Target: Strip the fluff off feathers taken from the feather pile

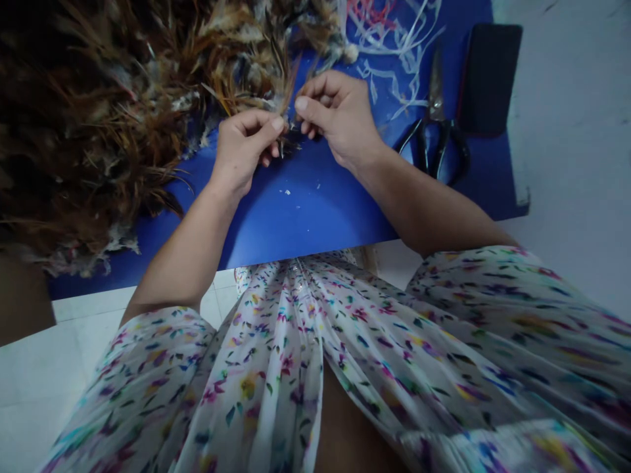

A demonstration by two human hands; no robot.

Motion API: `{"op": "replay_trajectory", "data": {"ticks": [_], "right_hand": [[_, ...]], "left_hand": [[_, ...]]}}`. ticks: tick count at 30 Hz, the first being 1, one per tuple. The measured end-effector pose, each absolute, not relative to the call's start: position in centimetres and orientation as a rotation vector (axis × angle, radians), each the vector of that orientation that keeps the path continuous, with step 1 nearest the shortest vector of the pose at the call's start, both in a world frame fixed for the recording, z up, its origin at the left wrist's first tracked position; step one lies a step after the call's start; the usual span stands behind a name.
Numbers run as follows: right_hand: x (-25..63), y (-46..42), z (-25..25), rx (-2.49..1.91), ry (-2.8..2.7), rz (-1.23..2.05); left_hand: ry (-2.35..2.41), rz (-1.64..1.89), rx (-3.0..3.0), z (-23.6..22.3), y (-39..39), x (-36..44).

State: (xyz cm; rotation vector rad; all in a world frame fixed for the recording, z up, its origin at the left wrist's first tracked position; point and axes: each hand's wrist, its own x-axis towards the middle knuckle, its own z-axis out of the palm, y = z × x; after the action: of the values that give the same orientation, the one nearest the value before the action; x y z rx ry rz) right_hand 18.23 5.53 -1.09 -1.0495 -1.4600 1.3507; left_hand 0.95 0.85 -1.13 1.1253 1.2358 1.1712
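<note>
My left hand [242, 146] is closed in a pinch, thumb against forefinger, on a small brown feather [289, 89] that sticks up from the fingertips. Close beside it, my right hand [342, 113] is also pinched, with the fingers curled in. Whatever lies between its fingertips is too small to make out. Behind and to the left of both hands spreads a big heap of brown and tan feathers [148, 98], with pale fluffy down along its near edge. The two hands are slightly apart above the blue tabletop [305, 217].
Black-handled scissors [436, 125] lie to the right, blades pointing away. A dark phone [490, 79] rests beyond them near the table's right edge. White ribbon strips [394, 79] and pinkish-red ones [372, 12] are tangled at the back. Small white scraps dot the table.
</note>
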Motion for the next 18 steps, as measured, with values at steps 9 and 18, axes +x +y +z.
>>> {"op": "replay_trajectory", "data": {"ticks": [9,18], "right_hand": [[18.1,5.4,-0.7,-0.961,-1.473,1.318],[18.1,5.0,-0.3,-0.899,-1.391,1.357]], "left_hand": [[1.260,1.236,1.190,-0.6,0.7,1.3],[1.261,1.355,1.324,-0.7,0.8,1.1]]}}
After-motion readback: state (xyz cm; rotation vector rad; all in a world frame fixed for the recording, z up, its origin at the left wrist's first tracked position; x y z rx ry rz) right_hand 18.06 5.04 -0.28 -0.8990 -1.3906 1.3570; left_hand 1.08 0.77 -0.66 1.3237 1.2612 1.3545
